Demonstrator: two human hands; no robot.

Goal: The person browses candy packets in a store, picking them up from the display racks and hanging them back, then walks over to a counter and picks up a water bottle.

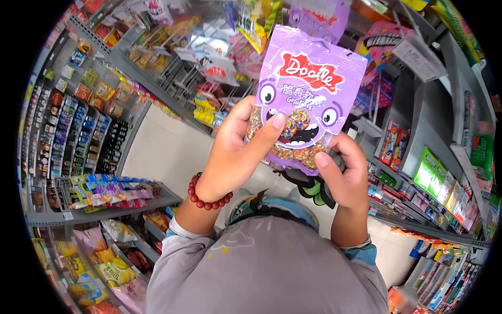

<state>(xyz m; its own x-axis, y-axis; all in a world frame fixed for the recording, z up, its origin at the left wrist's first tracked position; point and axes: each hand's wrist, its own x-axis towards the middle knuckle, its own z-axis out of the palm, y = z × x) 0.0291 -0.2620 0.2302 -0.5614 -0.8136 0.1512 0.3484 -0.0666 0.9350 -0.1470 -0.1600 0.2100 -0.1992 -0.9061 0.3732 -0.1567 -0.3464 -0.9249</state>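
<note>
A purple candy bag [314,94] with a cartoon face, a red label and a see-through lower part full of colourful sprinkled candies is held up in front of me. My left hand [243,149] grips its lower left side, thumb across the front and fingers behind. At the lower right corner, my right hand [342,170] pinches the bag with the thumb in front. A red bead bracelet [201,196] circles my left wrist. Just behind the bag's top, a similar purple bag [327,21] hangs on the rack.
Hanging snack bags [256,26] fill the rack ahead. A price tag [413,55] sticks out at the upper right. Shelves of boxed goods [439,178] stand on the right, and shelves of snack bags [104,256] on the left. Pale tiled floor [159,146] shows between them.
</note>
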